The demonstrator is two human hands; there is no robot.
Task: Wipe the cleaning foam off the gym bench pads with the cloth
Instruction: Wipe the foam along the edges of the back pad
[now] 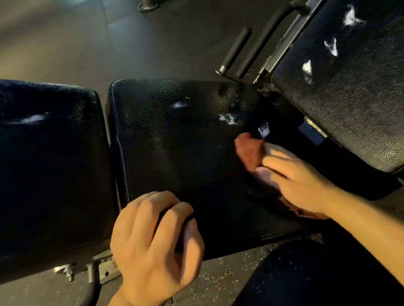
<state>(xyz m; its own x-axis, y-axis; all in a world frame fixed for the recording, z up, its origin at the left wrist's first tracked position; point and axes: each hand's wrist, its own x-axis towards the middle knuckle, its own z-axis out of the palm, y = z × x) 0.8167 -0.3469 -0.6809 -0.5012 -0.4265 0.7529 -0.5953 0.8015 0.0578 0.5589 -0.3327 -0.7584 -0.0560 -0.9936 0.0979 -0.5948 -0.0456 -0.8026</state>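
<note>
black vinyl on the middle pad [184,160] fills the centre of the frame. my right hand [295,181] presses a reddish cloth [248,150] flat onto it, fingers closed over the fabric, just below a foam dab [264,130]. my left hand [154,245] curls around the pad's near edge. more foam streaks [331,46] sit on the tilted pad [370,103] at upper right, and one on the left pad [33,176].

middle pad [183,155]: black, pebbled grain with a wet sheen
left pad [33,161]: black, glossy, bluish highlights
right pad [370,103]: black, grey-speckled grain
foam [227,118]: white dabs and streaks across all three pads
cloth [248,150]: reddish brown
floor [200,277]: dark grey with pale and orange flecks
bench frame [260,43]: black metal
</note>
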